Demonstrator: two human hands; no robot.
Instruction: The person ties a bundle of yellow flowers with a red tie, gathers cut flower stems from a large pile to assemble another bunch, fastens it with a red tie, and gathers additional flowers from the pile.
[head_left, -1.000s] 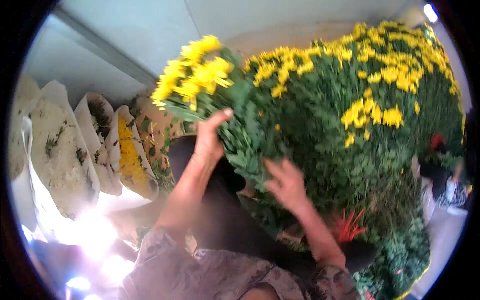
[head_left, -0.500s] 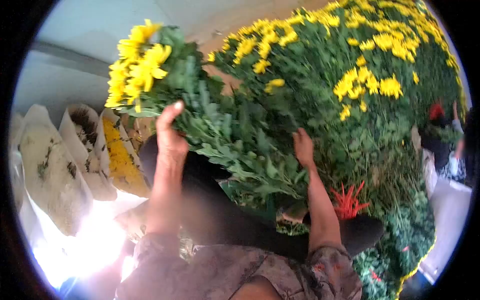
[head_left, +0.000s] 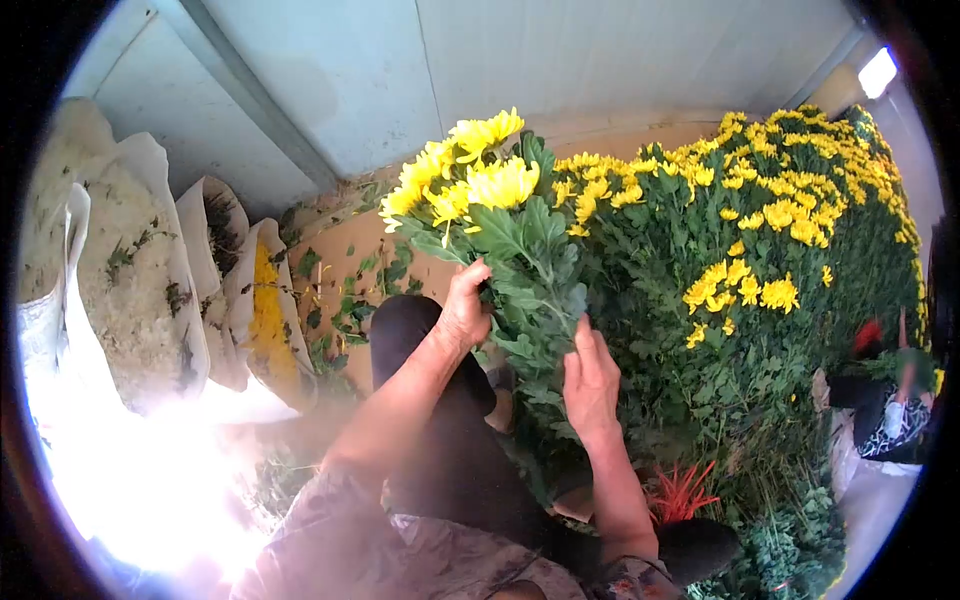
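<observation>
A bunch of yellow chrysanthemums (head_left: 505,185) with broad green leaves stands nearly upright in front of me, blooms at the top. My left hand (head_left: 466,308) is closed round its stems just under the flower heads. On the bunch's right side, lower down, is my right hand (head_left: 592,385). Its fingers are stretched upward against the leaves, and the thumb lies apart from them. The lower stems are hidden among foliage and behind my right forearm. Beyond my right hand lies a big heap of yellow chrysanthemums (head_left: 740,290), leafy stems pointing toward me.
Red ties (head_left: 683,494) lie by my right knee. White sacks (head_left: 160,225) stand on the left, one holding yellow petals (head_left: 268,320). Loose leaves litter the brown floor (head_left: 350,250) below a pale wall (head_left: 330,80). Another person (head_left: 890,405) sits at the far right.
The bunch has swung from a slanting position at the left to nearly upright. Both hands stay on it, now closer together. The view has shifted, showing more wall and floor.
</observation>
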